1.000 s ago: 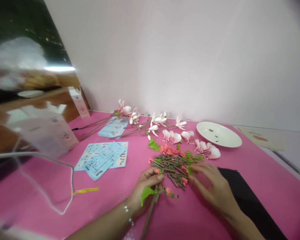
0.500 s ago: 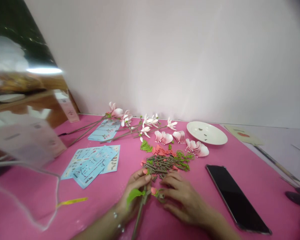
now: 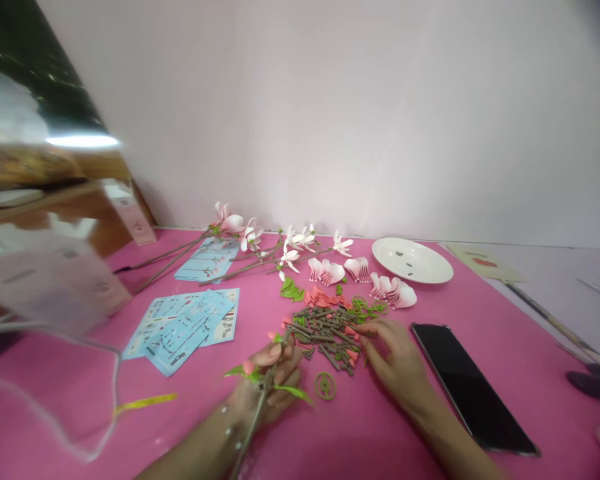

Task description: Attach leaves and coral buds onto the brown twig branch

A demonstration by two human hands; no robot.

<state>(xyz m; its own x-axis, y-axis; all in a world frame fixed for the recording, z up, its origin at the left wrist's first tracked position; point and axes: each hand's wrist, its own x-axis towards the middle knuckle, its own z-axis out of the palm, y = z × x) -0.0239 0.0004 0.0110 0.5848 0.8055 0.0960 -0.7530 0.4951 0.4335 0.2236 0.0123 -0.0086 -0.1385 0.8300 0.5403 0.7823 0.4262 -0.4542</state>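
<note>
Pink counter (image 3: 370, 433) spans the lower frame. Pale open carton (image 3: 97, 280) at left, blurred; slimmer carton (image 3: 135, 220) beyond it. Black phone (image 3: 473, 390) lies lower right, white plate (image 3: 427, 267) right of centre, a few small dark bits on it. Blue printed sheets (image 3: 185, 327) overlap left of centre.

Brown flower branch (image 3: 250, 430), lower centre, slants up through the left hand (image 3: 283, 377); that grip is closed round its upper part, among green leaves and coral buds. Right hand (image 3: 397, 357) has its fingertips at the right edge of the stem-piece pile (image 3: 325, 333); cannot tell whether they pinch anything. Pink-white petals (image 3: 393, 291) lie past the pile; green spoked ring (image 3: 325, 386) sits alone between the hands.

Branch looks like light, fairly stiff plastic, smooth but not very slippery. Leaves look thin and bendy; bud joints probably the weak points. Best hold: bare stem, just below a joint.

Writing: cartons carry a flower print and a dark square; sheets show part diagrams. No brand or wording legible.
</note>
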